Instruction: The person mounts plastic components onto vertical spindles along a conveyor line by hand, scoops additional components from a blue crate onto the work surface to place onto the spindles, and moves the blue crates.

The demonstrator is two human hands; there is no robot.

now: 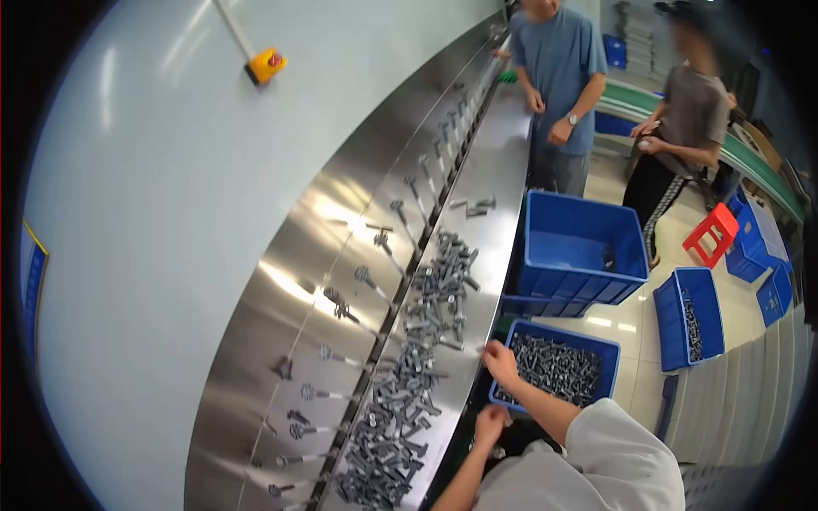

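At the edge of the steel bench point(490, 170), beside a blue bin point(607, 400), my right hand point(498, 361) has its fingers drawn together. Anything inside them is too small to make out. My left hand point(490, 422) is lower down, by the bin's near corner, fingers curled and slightly blurred; its grip is hidden. The bin is filled with small dark grey parts point(554, 368), short and stubby. A long heap of similar grey parts point(388, 443) covers the bench top to the left of both hands, apart from them.
Thin rods with clustered heads point(364, 275) line the back of the bench. A larger blue bin point(584, 204) stands beyond my right hand; another blue bin point(682, 311) holds parts on the floor. Near a red stool point(711, 234) are two people point(558, 77), at the bench and a green conveyor.
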